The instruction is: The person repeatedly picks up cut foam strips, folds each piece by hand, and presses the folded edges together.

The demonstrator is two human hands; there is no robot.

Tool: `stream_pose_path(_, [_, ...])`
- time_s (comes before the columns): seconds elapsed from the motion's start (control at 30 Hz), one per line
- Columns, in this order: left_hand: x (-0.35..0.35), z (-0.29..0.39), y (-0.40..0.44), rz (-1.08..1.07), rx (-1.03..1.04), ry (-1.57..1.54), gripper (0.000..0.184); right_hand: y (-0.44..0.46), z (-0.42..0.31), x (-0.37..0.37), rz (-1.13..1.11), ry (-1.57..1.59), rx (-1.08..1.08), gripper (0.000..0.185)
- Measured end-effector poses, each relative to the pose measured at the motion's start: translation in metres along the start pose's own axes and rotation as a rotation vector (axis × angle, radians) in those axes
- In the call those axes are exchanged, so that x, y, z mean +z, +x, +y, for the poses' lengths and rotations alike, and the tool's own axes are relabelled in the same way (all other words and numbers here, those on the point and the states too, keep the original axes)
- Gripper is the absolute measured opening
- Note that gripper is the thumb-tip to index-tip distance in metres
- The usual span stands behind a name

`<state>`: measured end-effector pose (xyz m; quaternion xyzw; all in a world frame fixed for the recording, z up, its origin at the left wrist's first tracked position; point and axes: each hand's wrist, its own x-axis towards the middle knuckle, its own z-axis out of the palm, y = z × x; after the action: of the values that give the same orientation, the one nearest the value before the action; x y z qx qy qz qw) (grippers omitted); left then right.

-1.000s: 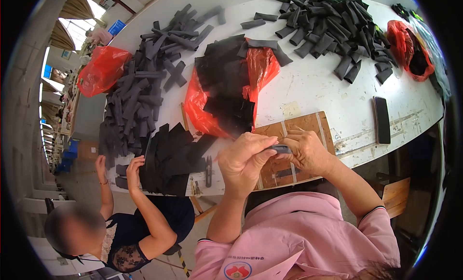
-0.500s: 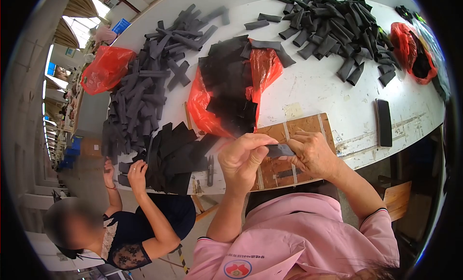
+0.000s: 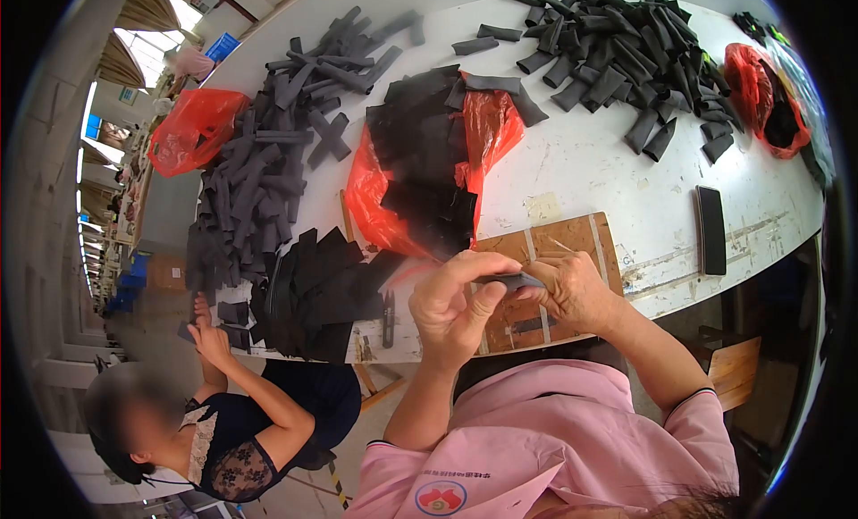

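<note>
A small dark grey fabric piece (image 3: pixel 511 280) is held between my two hands, above a brown wooden board (image 3: pixel 572 238). My left hand (image 3: pixel 454 306) pinches its left end between thumb and fingers. On its right end, the fingers of my right hand (image 3: pixel 572 287) are closed. A thin pale tip pokes up by my right fingers; what it belongs to is hidden. Behind my left hand, a red plastic bag (image 3: pixel 492 130) lies open with black fabric pieces (image 3: pixel 416 135) on and in it.
Grey rolled pieces (image 3: pixel 255 179) and flat black pieces (image 3: pixel 326 291) lie left, near a co-worker (image 3: pixel 241 430). More dark tubes (image 3: pixel 617 50) are piled at the back right. A phone (image 3: pixel 710 230), a small dark tool (image 3: pixel 388 319) and red bags (image 3: pixel 195 130) are also on the table.
The fabric piece between my hands has tilted and shows edge-on rather than flat. The co-worker's hands have come together, lower and to the left, away from the black stack.
</note>
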<state>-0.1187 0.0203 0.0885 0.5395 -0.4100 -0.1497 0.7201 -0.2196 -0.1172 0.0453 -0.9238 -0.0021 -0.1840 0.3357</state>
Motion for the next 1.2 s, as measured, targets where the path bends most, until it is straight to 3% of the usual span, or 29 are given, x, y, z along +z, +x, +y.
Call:
stream_pose_path(0.07, [-0.001,0.0,0.001,-0.056,0.03,0.113,0.022,0.0,-0.009,-0.011,-0.039,-0.04,0.01,0.034])
stream_pose_path(0.2, [-0.003,-0.011,-0.012,0.2,0.024,-0.144,0.025,0.015,-0.021,-0.033,0.104,0.366,-0.044,0.036])
stream_pose_path(0.23, [-0.01,-0.018,-0.013,0.271,-0.061,-0.031,0.025,0.027,-0.029,-0.047,0.212,0.559,-0.015,0.038])
stream_pose_path(0.27, [-0.021,-0.025,-0.01,0.338,-0.145,0.082,0.025,0.035,-0.023,-0.068,0.121,0.754,0.241,0.047])
stream_pose_path(0.3, [-0.034,-0.035,-0.004,0.403,-0.224,0.194,0.025,0.061,-0.003,-0.086,0.176,0.653,0.216,0.056])
stream_pose_path(0.33, [-0.056,-0.058,0.0,0.414,-0.223,0.346,0.026,0.082,0.043,-0.092,0.164,0.912,0.197,0.06])
stream_pose_path(0.37, [-0.075,-0.077,0.007,0.424,-0.22,0.496,0.029,0.092,0.085,-0.095,0.263,0.921,0.431,0.061])
stream_pose_path(0.43, [-0.085,-0.082,0.028,0.453,-0.378,0.669,0.031,0.079,0.107,-0.087,0.427,0.591,0.723,0.059])
stream_pose_path(0.53, [-0.117,-0.125,0.053,0.241,-0.802,1.107,0.05,0.032,0.098,-0.058,0.399,0.643,0.726,0.058])
stream_pose_path(0.63, [-0.108,-0.139,0.07,0.216,-0.9,1.259,0.063,-0.018,0.067,-0.03,0.324,0.68,0.699,0.051])
stream_pose_path(0.77, [-0.108,-0.158,0.08,0.21,-0.934,1.246,0.052,-0.056,0.031,-0.011,0.219,0.74,0.736,0.049])
stream_pose_path(0.8, [-0.104,-0.154,0.081,0.216,-0.891,1.328,0.039,-0.062,0.026,-0.009,0.188,0.753,0.732,0.049])
stream_pose_path(0.9, [-0.118,-0.153,0.074,0.255,-0.811,1.275,0.032,-0.066,-0.001,-0.002,0.095,0.809,0.797,0.045])
stream_pose_path(0.93, [-0.116,-0.139,0.069,0.345,-0.664,1.169,0.026,-0.065,-0.008,0.0,0.054,0.807,0.756,0.043])
stream_pose_path(0.97, [-0.112,-0.122,0.057,0.418,-0.627,0.693,0.02,-0.064,-0.016,0.002,0.013,0.807,0.717,0.042])
stream_pose_path(1.03, [-0.097,-0.072,0.033,0.315,-0.502,0.355,0.018,-0.058,-0.03,0.008,-0.049,0.793,0.636,0.039])
stream_pose_path(1.1, [-0.078,-0.043,0.0,0.261,-0.56,-0.036,0.01,-0.05,-0.043,0.014,-0.089,0.754,0.552,0.037])
stream_pose_path(1.2, [-0.06,-0.049,-0.029,0.258,-0.554,0.055,0.013,-0.039,-0.045,0.031,-0.107,0.616,0.499,0.03])
